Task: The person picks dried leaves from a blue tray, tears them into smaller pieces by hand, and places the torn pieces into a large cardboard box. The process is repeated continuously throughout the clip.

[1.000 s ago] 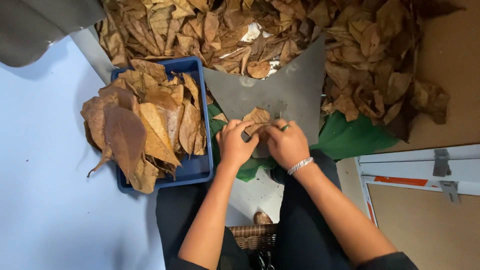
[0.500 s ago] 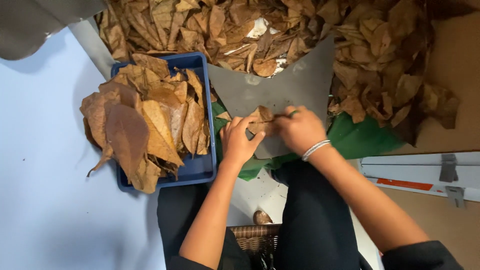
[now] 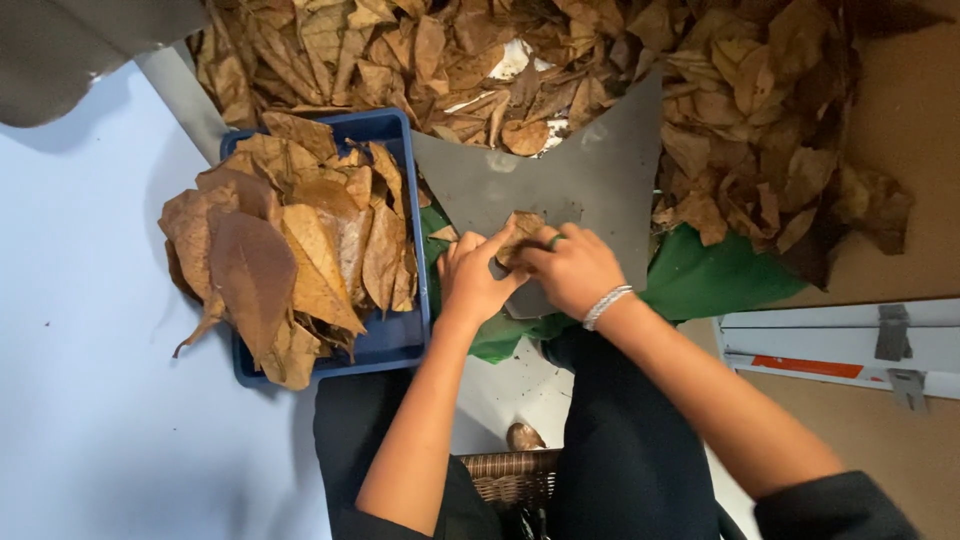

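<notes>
Both my hands meet over a grey board (image 3: pixel 590 175) in front of me. My left hand (image 3: pixel 472 278) and my right hand (image 3: pixel 572 268) pinch a small dry brown leaf (image 3: pixel 520 232) between their fingertips, pressed against the board. A pale beaded bracelet sits on my right wrist. Left of my hands stands a blue tray (image 3: pixel 392 338) heaped with flat brown leaves (image 3: pixel 290 250). A large loose pile of dry leaves (image 3: pixel 560 60) lies beyond the board.
Green sheet (image 3: pixel 720 280) lies under the board. White table surface (image 3: pixel 90 400) spreads to the left. A brown cardboard panel (image 3: pixel 900 130) is at the right, with a white frame below it. A woven basket (image 3: pixel 510 478) sits between my knees.
My right arm has swung outward to the right while both hands stayed on the small leaf. The camera view shifted slightly.
</notes>
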